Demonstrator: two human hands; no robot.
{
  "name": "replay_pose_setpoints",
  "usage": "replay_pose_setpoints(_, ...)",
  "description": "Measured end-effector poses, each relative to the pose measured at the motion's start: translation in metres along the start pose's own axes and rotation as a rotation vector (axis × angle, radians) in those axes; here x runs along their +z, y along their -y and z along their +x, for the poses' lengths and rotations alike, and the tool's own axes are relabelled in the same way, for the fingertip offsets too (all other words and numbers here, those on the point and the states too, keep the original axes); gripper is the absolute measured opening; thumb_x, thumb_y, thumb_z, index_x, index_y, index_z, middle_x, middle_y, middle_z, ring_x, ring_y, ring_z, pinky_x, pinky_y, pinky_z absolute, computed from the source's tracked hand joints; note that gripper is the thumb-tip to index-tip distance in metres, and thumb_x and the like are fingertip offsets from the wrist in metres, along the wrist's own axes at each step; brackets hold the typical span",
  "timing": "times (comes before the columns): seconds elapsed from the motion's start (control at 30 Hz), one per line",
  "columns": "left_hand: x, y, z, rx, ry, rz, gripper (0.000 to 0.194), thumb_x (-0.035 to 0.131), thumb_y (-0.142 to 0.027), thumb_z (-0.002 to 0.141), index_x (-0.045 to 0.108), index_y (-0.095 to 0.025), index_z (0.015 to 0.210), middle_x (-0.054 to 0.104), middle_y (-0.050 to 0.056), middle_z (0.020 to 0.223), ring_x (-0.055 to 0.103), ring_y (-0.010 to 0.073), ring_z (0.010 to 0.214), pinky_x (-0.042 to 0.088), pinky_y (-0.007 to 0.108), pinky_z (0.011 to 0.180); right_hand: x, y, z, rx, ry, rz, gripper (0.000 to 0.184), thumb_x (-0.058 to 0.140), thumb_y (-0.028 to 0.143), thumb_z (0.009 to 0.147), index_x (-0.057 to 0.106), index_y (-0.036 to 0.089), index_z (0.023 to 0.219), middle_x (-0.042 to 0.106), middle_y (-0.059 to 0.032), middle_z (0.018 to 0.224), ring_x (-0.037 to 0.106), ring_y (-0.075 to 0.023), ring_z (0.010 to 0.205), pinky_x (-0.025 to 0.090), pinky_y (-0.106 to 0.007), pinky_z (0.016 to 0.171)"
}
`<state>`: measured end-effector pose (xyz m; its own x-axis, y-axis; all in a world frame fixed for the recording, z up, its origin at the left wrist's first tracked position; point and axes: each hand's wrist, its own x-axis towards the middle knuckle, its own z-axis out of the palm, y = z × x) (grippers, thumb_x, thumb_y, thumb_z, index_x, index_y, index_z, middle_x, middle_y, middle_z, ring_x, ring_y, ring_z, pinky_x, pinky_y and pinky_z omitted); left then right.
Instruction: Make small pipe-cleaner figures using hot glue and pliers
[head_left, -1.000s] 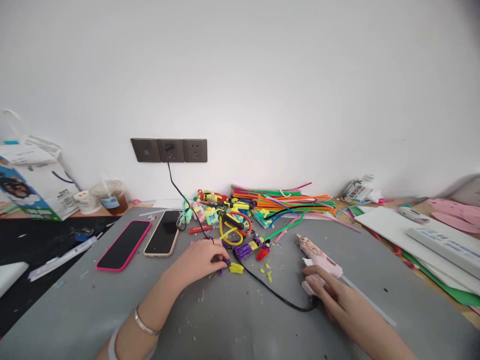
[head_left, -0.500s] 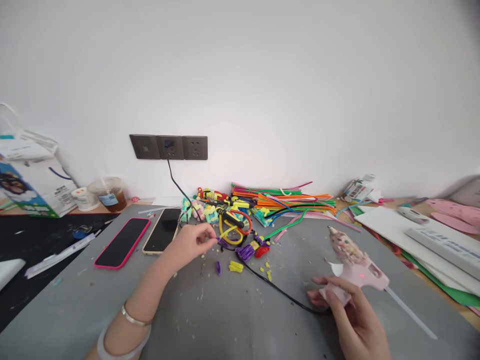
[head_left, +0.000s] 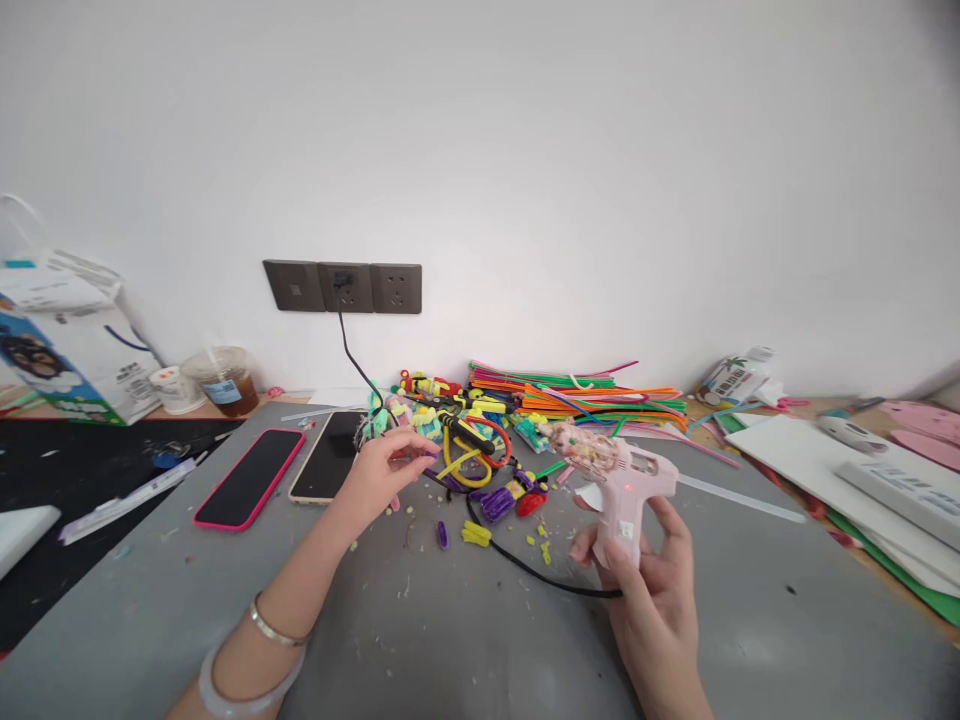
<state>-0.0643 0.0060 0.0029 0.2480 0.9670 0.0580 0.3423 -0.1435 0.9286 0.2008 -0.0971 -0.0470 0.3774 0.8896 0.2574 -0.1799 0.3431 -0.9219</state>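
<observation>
My right hand [head_left: 649, 590] is wrapped around the handle of a pink hot glue gun [head_left: 626, 490], raised off the mat with its nozzle pointing left. A clear glue stick [head_left: 739, 497] sticks out of its back. Between thumb and fingertips, my left hand [head_left: 390, 465] pinches a small purple pipe cleaner piece [head_left: 431, 455], mostly hidden. On the mat between the hands lie another purple piece [head_left: 442, 535], a yellow pipe cleaner piece [head_left: 475, 533] and a purple and yellow pipe cleaner figure [head_left: 504, 498] beside a red piece [head_left: 531, 504].
Bundled pipe cleaners [head_left: 600, 400] and a heap of small coloured crafts lie along the wall. Two phones [head_left: 250, 480] rest at left, near a drink cup [head_left: 229, 385]. The gun's black cord [head_left: 540, 577] crosses the grey mat [head_left: 420, 640]. White boards [head_left: 847, 490] are stacked at right.
My right hand has lifted the glue gun from the mat and turned its nozzle leftward. My left hand has risen slightly and moved left with the purple piece; another purple piece lies uncovered.
</observation>
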Motion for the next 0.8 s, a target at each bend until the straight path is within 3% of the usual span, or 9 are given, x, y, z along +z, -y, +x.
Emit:
replay_pose_setpoints(0.1, 0.000, -0.005, 0.000, -0.062, -0.006, -0.036, 0.031, 0.066, -0.045, 0.078, 0.071, -0.018, 0.093, 0.063, 0.008, 0.093, 0.060, 0.0172, 0.068, 0.044, 0.018, 0.034, -0.001, 0.002, 0.003, 0.140, 0.044, 0.047, 0.042, 0.070, 0.042, 0.086, 0.054, 0.028, 0.123, 0.062, -0.0012, 0.079, 0.057, -0.0189, 0.072, 0.046, -0.030, 0.066)
replay_pose_setpoints(0.2, 0.002, -0.007, 0.000, -0.119, -0.010, -0.048, 0.033, 0.066, -0.046, 0.077, 0.069, -0.019, 0.096, 0.066, 0.007, 0.089, 0.060, 0.0167, 0.065, 0.040, 0.017, 0.032, -0.005, 0.000, 0.005, 0.188, 0.091, 0.068, 0.040, 0.068, 0.047, 0.086, 0.061, 0.024, 0.118, 0.054, -0.0002, 0.070, 0.050, -0.0175, 0.065, 0.042, -0.027, 0.058)
replay_pose_setpoints(0.43, 0.010, -0.009, -0.001, -0.053, 0.016, -0.060, 0.023, 0.064, -0.040, 0.080, 0.063, -0.019, 0.087, 0.065, 0.005, 0.091, 0.059, 0.0142, 0.065, 0.037, 0.016, 0.036, -0.001, -0.004, 0.007, 0.199, 0.115, 0.177, 0.030, 0.056, 0.054, 0.092, 0.059, 0.024, 0.098, 0.046, 0.0032, 0.068, 0.028, -0.0089, 0.045, 0.027, -0.025, 0.044)
replay_pose_setpoints(0.63, 0.018, -0.012, -0.004, -0.046, 0.039, -0.187, 0.022, 0.068, -0.038, 0.078, 0.062, -0.019, 0.089, 0.063, 0.003, 0.086, 0.059, 0.0132, 0.063, 0.049, 0.022, 0.050, 0.004, 0.002, 0.005, 0.230, 0.203, 0.135, 0.032, 0.064, 0.053, 0.087, 0.058, 0.023, 0.096, 0.049, 0.0002, 0.075, 0.040, -0.0139, 0.056, 0.034, -0.027, 0.051)
replay_pose_setpoints(0.8, 0.021, -0.004, -0.003, -0.027, 0.077, -0.317, 0.026, 0.073, -0.038, 0.076, 0.068, -0.016, 0.089, 0.066, 0.004, 0.086, 0.062, 0.0140, 0.066, 0.055, 0.029, 0.068, 0.002, -0.003, 0.001, 0.276, 0.298, 0.150, 0.033, 0.066, 0.055, 0.085, 0.059, 0.022, 0.089, 0.046, 0.0014, 0.066, 0.034, -0.0136, 0.055, 0.024, -0.025, 0.045)
